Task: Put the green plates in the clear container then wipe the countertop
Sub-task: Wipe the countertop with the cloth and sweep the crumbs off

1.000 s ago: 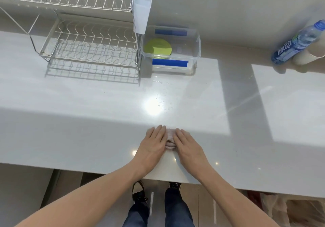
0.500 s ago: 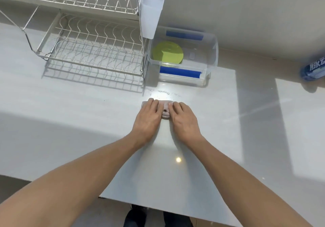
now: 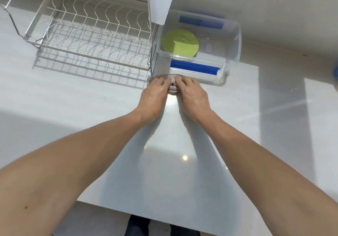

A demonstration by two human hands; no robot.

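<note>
Clear container (image 3: pixel 232 34) on the pale surface (image 3: pixel 73 107), beside the wire dish rack (image 3: pixel 91 40), holding stacked green plates (image 3: pixel 180 42) at its left end. Left hand (image 3: pixel 155 96) and right hand (image 3: pixel 192 95), fingers flat and together, press a crumpled cloth (image 3: pixel 172 89) against the surface just before the container's near wall.

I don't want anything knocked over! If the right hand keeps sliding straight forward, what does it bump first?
Probably the clear container. The right hand, pressing the cloth flat, points at its near wall with the blue strip, with almost no countertop between.
</note>
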